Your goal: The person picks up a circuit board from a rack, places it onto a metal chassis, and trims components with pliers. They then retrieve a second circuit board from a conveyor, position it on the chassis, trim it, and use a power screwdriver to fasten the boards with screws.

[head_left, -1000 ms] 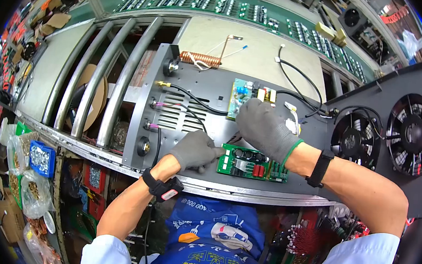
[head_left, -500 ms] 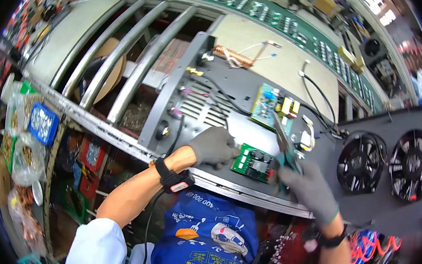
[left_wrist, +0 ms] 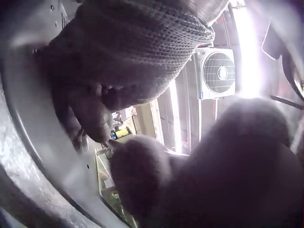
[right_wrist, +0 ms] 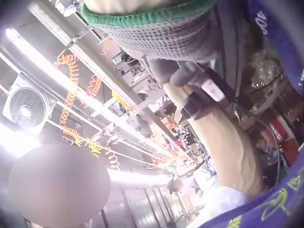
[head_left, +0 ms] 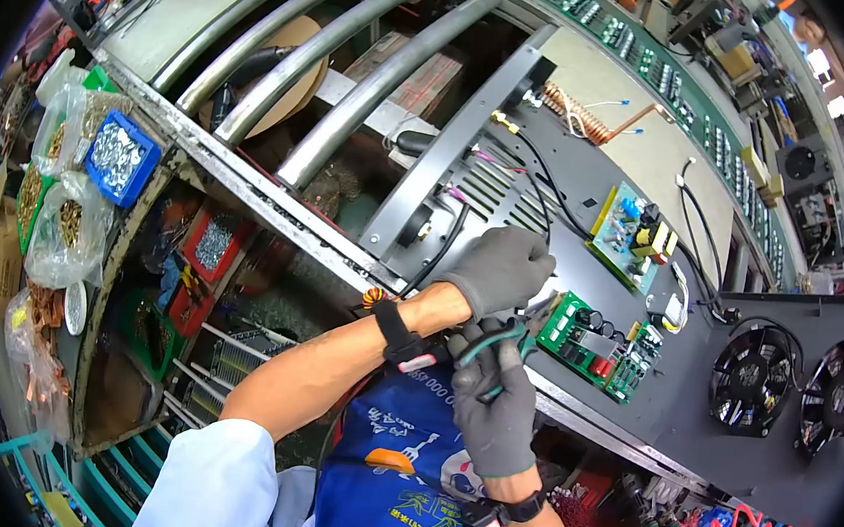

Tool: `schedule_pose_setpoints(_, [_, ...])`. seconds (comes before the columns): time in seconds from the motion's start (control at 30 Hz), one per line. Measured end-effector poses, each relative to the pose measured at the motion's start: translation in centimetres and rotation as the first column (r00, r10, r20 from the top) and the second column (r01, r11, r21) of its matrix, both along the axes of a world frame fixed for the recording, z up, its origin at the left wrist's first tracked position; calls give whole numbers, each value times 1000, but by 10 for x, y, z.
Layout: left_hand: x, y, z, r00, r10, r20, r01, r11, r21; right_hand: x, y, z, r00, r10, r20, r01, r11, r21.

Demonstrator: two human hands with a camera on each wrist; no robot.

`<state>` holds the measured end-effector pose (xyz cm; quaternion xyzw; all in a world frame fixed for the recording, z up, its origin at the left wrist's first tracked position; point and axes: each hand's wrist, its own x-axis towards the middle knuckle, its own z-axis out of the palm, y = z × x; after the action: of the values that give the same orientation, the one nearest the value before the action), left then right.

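Note:
In the head view, my gloved right hand (head_left: 497,421) grips teal-handled pliers (head_left: 483,343) in front of the chassis's near edge, below the left hand. My gloved left hand (head_left: 502,271) is over the near left part of the grey metal chassis (head_left: 452,151), its fingers curled; I cannot tell whether something small is between them. Right of it lies a green circuit board (head_left: 559,326) with capacitors and red parts. Farther back sits a second board (head_left: 620,241) with blue and yellow components. In the left wrist view, the gloved fingers (left_wrist: 142,166) fill much of the picture.
Two black fans (head_left: 751,381) are mounted in the panel at the right. A copper coil (head_left: 571,114) lies beyond the chassis. Metal rollers (head_left: 387,90) run along the left. A blue bin (head_left: 129,198) of small metal parts and several plastic bags (head_left: 67,243) stand at far left.
My right hand has come from over the upper board, past the green board, to the chassis's near edge close to my left hand, pliers in it. The head view has rotated.

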<state>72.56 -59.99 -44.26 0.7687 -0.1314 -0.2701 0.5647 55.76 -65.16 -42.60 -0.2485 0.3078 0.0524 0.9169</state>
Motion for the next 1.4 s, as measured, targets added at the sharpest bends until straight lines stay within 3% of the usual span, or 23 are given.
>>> schedule_pose_setpoints(0.2, [-1, 1, 11, 998, -22, 58, 16, 995, 102, 13, 14, -25, 984, -169, 56, 166, 984, 67])
schedule_pose_setpoints(0.3, [2, 3, 23, 984, -153, 97, 131, 970, 206, 16, 13, -17, 977, -205, 65, 189, 961, 203])
schedule_pose_setpoints(0.47, [4, -5, 36, 937, -328, 121, 242, 858, 453, 29, 22, -11, 965, -259, 48, 238, 936, 260])
schedule_pose_setpoints(0.57, [12, -8, 35, 916, -388, 100, 293, 818, 495, 31, 18, -23, 959, -221, 179, 139, 913, 383])
schedule_pose_setpoints(0.7, [14, -16, 42, 897, -436, 67, 324, 753, 572, 34, 20, -17, 963, -263, 63, 213, 880, 425])
schedule_pose_setpoints(0.93, [15, -26, 52, 887, -461, 10, 356, 698, 621, 32, 14, -28, 946, -248, 207, 97, 830, 550])
schedule_pose_setpoints(1.07, [17, -33, 54, 920, -387, -61, 344, 724, 598, 27, 11, -25, 960, -236, 148, 101, 789, 606])
schedule_pose_setpoints(1.17, [14, -39, 69, 922, -357, -152, 370, 691, 621, 24, 5, -31, 950, -201, 239, -3, 758, 652])
schedule_pose_setpoints(1.3, [23, -41, 52, 903, -381, -200, 418, 668, 615, 22, 3, -25, 957, -194, 215, -7, 725, 689])
schedule_pose_setpoints(1.4, [25, -48, 67, 889, -402, -220, 439, 607, 663, 20, 2, -30, 963, -152, 221, -48, 711, 701])
